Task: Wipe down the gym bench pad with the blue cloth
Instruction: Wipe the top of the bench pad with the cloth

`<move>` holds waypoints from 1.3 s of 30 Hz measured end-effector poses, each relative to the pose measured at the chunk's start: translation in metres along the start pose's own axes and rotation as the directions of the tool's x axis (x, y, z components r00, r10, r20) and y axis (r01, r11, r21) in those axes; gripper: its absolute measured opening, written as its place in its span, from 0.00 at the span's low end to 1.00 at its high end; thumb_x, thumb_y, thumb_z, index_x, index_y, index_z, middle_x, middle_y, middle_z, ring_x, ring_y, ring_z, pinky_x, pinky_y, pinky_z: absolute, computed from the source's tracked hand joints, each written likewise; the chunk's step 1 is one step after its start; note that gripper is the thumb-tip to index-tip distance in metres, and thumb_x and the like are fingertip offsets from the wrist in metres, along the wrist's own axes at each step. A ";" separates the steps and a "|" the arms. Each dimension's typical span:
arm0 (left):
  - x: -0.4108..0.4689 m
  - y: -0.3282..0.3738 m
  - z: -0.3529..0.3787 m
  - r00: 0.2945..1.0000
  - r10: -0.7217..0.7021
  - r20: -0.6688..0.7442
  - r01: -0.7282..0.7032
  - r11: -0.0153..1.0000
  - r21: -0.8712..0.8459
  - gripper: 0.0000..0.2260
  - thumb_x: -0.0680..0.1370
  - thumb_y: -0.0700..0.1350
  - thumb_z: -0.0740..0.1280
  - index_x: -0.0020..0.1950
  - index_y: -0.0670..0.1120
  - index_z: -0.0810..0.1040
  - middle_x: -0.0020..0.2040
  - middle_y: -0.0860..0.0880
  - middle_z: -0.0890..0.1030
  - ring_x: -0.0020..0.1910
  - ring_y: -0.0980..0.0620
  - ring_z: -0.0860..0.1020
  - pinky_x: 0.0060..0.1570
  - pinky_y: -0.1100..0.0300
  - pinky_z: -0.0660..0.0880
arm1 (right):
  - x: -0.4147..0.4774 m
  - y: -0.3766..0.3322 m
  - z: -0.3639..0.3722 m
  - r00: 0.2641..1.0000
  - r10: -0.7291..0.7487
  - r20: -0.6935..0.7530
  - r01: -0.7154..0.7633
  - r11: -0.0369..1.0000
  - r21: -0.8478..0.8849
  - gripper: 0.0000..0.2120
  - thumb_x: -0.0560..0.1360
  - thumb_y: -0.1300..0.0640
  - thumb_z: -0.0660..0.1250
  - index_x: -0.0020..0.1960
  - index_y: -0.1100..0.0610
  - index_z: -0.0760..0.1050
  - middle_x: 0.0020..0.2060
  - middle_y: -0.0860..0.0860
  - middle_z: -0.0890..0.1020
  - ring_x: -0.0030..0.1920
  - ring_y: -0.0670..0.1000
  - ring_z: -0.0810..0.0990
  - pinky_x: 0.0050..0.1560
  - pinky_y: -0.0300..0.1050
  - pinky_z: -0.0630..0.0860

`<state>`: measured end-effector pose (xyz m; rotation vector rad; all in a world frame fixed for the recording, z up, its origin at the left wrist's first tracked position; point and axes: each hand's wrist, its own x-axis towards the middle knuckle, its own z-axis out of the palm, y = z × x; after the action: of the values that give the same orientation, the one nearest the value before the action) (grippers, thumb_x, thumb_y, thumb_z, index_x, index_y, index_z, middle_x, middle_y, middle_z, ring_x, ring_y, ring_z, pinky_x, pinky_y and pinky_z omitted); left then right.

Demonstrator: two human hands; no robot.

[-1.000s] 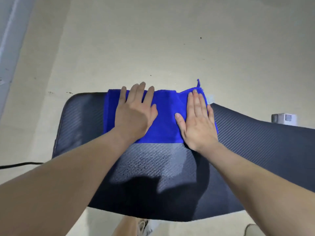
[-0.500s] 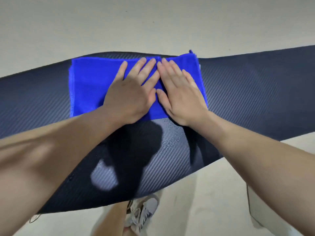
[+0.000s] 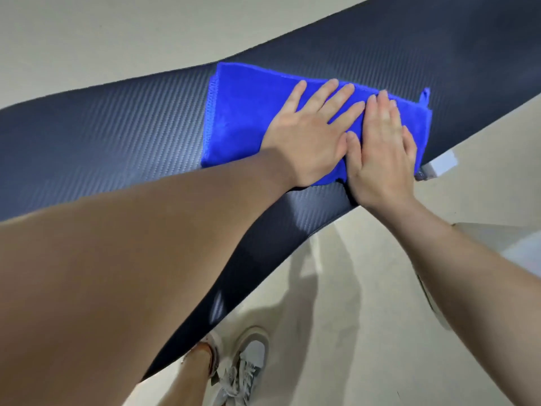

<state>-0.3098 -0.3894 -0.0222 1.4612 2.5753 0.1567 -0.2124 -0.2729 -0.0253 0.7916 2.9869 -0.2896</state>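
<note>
The black textured gym bench pad point(image 3: 102, 133) runs slantwise from the left edge to the upper right. A folded blue cloth point(image 3: 248, 112) lies flat across it, with a small loop at its right corner. My left hand point(image 3: 310, 136) presses palm-down on the middle of the cloth, fingers stretched out. My right hand point(image 3: 380, 153) lies flat beside it on the cloth's right end, touching the left hand. Neither hand curls around the cloth.
Beige floor lies beyond and below the pad. My sneakers point(image 3: 243, 367) stand under the pad's near edge. A white tag point(image 3: 439, 167) sticks out at the pad's near edge by my right hand. A pale object point(image 3: 512, 247) sits at the right edge.
Both hands have slid the cloth along the pad, away from its rounded end. The hands have come together until they touch, and the view has swung so the pad slants.
</note>
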 end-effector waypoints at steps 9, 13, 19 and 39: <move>-0.089 0.011 0.016 0.976 0.214 -0.041 -0.213 0.977 0.022 0.22 0.81 0.51 0.51 0.75 0.50 0.64 0.76 0.49 0.62 0.75 0.48 0.59 0.72 0.44 0.56 | -0.119 -0.056 0.029 0.939 0.327 0.110 -0.345 0.895 0.282 0.31 0.80 0.44 0.40 0.79 0.57 0.42 0.79 0.52 0.42 0.78 0.49 0.43 0.75 0.50 0.48; -0.151 0.017 0.021 0.972 0.233 -0.025 -0.233 0.972 0.010 0.24 0.79 0.51 0.57 0.75 0.51 0.63 0.77 0.50 0.60 0.76 0.49 0.59 0.72 0.44 0.57 | -0.219 -0.090 0.045 0.747 0.301 0.593 -0.556 0.772 0.308 0.31 0.80 0.41 0.44 0.79 0.53 0.50 0.79 0.50 0.48 0.77 0.49 0.54 0.70 0.43 0.56; -0.170 0.001 0.007 0.989 0.071 -0.127 -0.081 0.994 -0.073 0.20 0.76 0.51 0.63 0.66 0.44 0.75 0.68 0.42 0.73 0.66 0.45 0.68 0.69 0.45 0.64 | -0.202 -0.094 0.006 0.584 0.482 0.654 -0.742 -0.011 0.671 0.30 0.75 0.37 0.59 0.75 0.47 0.63 0.71 0.39 0.69 0.70 0.41 0.67 0.72 0.46 0.62; -0.049 0.003 0.025 0.973 -0.149 -0.177 0.142 0.989 -0.050 0.33 0.78 0.58 0.49 0.77 0.41 0.55 0.78 0.45 0.56 0.77 0.48 0.54 0.74 0.46 0.47 | -0.062 -0.087 0.014 0.404 0.790 0.461 -0.563 -0.182 0.806 0.22 0.73 0.37 0.66 0.52 0.56 0.78 0.44 0.46 0.84 0.43 0.47 0.82 0.45 0.43 0.78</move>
<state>-0.2776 -0.4303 -0.0416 1.2940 2.7948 0.3297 -0.2020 -0.3796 -0.0187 2.4779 1.4975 -1.9645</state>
